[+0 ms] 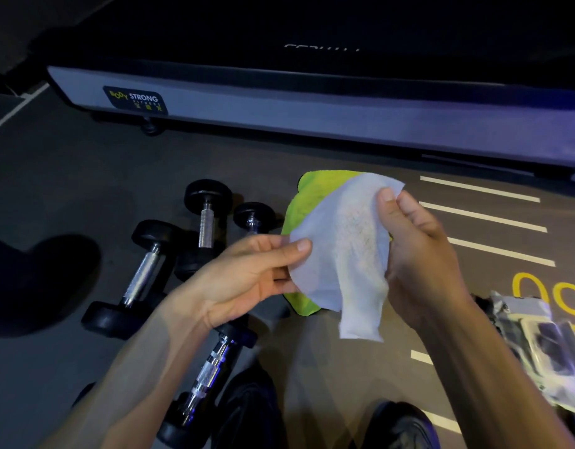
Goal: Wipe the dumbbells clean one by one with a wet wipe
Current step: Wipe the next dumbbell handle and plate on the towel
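Note:
A white wet wipe (341, 254) is stretched out between both hands above the floor. My left hand (247, 273) pinches its left edge between thumb and fingers. My right hand (419, 254) pinches its upper right corner. Several black dumbbells with chrome handles lie on the dark floor to the left: one (140, 277) at the far left, one (205, 225) behind it, a small one (253, 218) partly hidden by my left hand, and one (208, 374) under my left forearm.
A lime-green cloth (305, 205) lies on the floor behind the wipe. A grey treadmill base (312, 108) runs across the back. Plastic packets (539, 345) lie at the right. White and yellow floor markings (483, 218) are at the right. My dark shoes (399, 426) show at the bottom.

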Demonstrator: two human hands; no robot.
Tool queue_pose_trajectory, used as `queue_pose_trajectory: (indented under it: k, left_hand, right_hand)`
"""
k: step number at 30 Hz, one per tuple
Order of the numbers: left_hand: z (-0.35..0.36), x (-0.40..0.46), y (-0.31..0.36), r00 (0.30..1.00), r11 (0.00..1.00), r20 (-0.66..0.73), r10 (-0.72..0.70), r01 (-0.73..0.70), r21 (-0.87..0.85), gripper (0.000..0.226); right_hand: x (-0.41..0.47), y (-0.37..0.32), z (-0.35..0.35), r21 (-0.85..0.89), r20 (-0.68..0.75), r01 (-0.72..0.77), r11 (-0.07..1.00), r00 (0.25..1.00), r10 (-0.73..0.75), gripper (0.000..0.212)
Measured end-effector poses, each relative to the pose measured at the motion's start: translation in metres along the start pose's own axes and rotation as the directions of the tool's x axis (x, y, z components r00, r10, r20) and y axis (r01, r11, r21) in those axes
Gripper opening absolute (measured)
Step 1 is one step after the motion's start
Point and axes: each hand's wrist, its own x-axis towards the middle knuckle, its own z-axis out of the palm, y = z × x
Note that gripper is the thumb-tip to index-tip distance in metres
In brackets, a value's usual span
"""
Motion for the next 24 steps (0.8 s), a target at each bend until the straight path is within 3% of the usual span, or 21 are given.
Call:
queue_pose_trajectory:
  k: [2, 6, 10, 17, 20, 24]
  left_hand:
    - [0.001, 0.001, -0.004, 1.000, 0.999, 0.009, -0.001, 0.002, -0.053, 0.017]
    - [-0.002, 0.000, 0.001, 0.986, 0.986, -0.106, 0.133, -0.142, -0.087, 0.030]
    - [-0.005, 0.003, 0.005, 0.944, 0.976, -0.251, 0.214, -0.216, 0.017, 0.040]
    - [-0.001, 0.004, 0.007, 0.874, 0.944, -0.358, 0.329, -0.320, 0.086, 0.040]
    - [-0.003, 0.002, 0.008, 0.838, 0.925, -0.392, 0.380, -0.351, 0.146, 0.029]
    - [-0.001, 0.000, 0.006, 0.844, 0.923, -0.373, 0.385, -0.344, 0.174, 0.034]
  right_hand:
    - [0.006, -0.003, -0.004, 0.062, 0.028, -0.081, 0.995, 0.996, 0.079, 0.034]
    - [0.006, -0.004, -0.013, 0.072, 0.215, -0.276, 0.959, 0.943, 0.255, 0.049]
    - [0.001, -0.005, -0.016, 0.102, 0.214, -0.312, 0.945, 0.934, 0.286, 0.059]
    - [-0.005, -0.002, -0.007, 0.144, 0.194, -0.358, 0.922, 0.924, 0.329, 0.049]
    - [-0.009, -0.002, -0.002, 0.142, 0.191, -0.389, 0.910, 0.913, 0.360, 0.050]
    - [-0.012, 0.000, 0.007, 0.077, 0.157, -0.282, 0.956, 0.951, 0.268, 0.024]
